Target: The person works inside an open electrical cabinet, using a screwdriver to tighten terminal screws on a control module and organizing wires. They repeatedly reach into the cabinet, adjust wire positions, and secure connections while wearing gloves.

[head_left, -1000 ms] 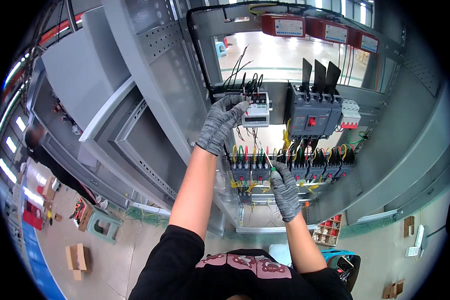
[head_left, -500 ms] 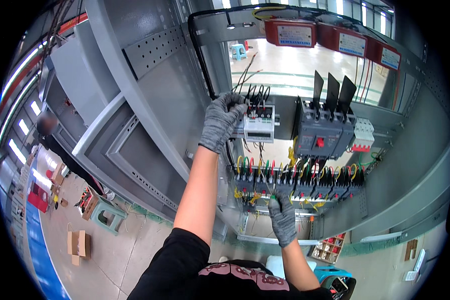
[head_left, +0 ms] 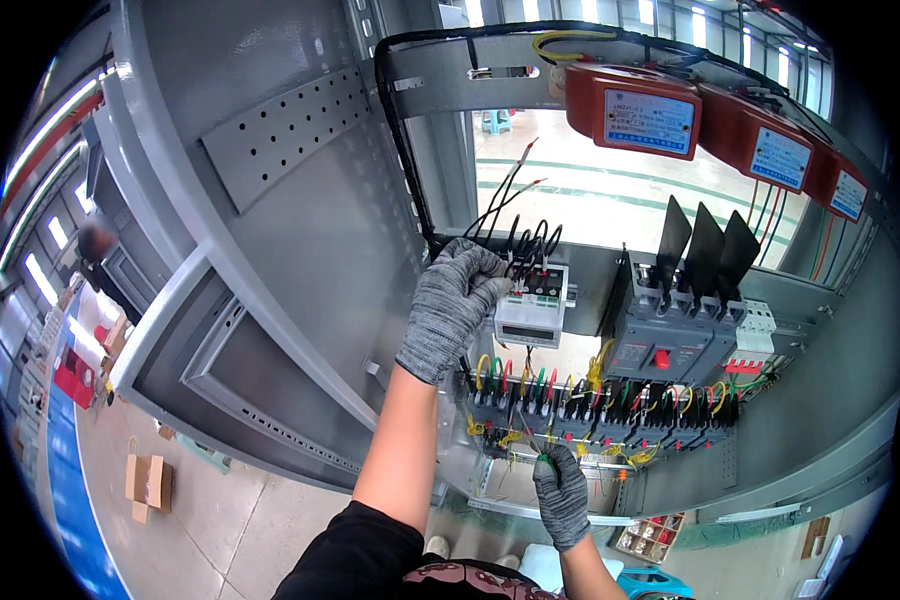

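Closed round one screwdriver [head_left: 543, 460] with a green handle, my right hand [head_left: 562, 500] sits low, the shaft slanting up and left before a row of small circuit breakers [head_left: 590, 418]. My left hand [head_left: 448, 312] has thumb and forefinger drawn together at the upper left of one white meter [head_left: 530, 322]; whether they pinch a wire, I cannot tell. Both hands wear grey gloves. Two loose black wire ends [head_left: 507, 190] rise above the meter. To its right stands one large moulded-case breaker [head_left: 660, 338] with three black barriers [head_left: 707, 245]; above hang three red current transformers [head_left: 650, 82].
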### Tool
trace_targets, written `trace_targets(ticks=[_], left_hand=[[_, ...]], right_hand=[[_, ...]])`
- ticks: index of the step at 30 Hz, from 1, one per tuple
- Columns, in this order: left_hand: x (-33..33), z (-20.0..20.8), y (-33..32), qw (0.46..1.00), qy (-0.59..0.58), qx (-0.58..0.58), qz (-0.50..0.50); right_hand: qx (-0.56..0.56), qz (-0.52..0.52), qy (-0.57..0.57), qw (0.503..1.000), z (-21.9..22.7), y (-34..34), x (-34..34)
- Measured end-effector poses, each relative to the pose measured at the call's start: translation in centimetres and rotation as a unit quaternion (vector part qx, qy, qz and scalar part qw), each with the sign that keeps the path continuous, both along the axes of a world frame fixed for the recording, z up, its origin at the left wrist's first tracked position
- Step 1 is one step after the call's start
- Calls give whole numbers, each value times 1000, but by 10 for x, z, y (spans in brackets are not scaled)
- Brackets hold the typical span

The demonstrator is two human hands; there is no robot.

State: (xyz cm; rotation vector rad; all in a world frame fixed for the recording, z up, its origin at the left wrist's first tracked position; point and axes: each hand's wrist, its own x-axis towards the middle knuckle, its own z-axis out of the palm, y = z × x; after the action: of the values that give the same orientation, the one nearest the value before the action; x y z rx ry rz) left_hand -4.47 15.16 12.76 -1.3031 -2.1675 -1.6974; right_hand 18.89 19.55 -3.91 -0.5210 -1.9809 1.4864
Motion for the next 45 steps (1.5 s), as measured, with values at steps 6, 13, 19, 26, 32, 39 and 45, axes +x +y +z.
trace_targets(ticks=[6, 13, 19, 26, 32, 39, 45], left_hand=[[2, 3, 1, 1000, 1, -5, -4], [4, 6, 6, 1000, -4, -17, 19], [-1, 4, 4, 999, -30, -22, -7], [9, 23, 0, 950, 252, -162, 85], [10, 19, 2, 938, 279, -176, 107], [17, 25, 3, 889, 362, -247, 133], [17, 26, 5, 916, 315, -216, 125]], right_hand=[[-13, 0, 24, 1000, 1, 3, -9], [-5, -10, 31, 999, -2, 7, -14], [-11, -10, 81, 997, 15, 7, -17], [-25, -19, 93, 995, 7, 7, -9], [-55, -30, 100, 993, 1, 4, -4], [-51, -24, 113, 992, 2, 4, -7], [-98, -37, 118, 987, -11, 10, -4]])
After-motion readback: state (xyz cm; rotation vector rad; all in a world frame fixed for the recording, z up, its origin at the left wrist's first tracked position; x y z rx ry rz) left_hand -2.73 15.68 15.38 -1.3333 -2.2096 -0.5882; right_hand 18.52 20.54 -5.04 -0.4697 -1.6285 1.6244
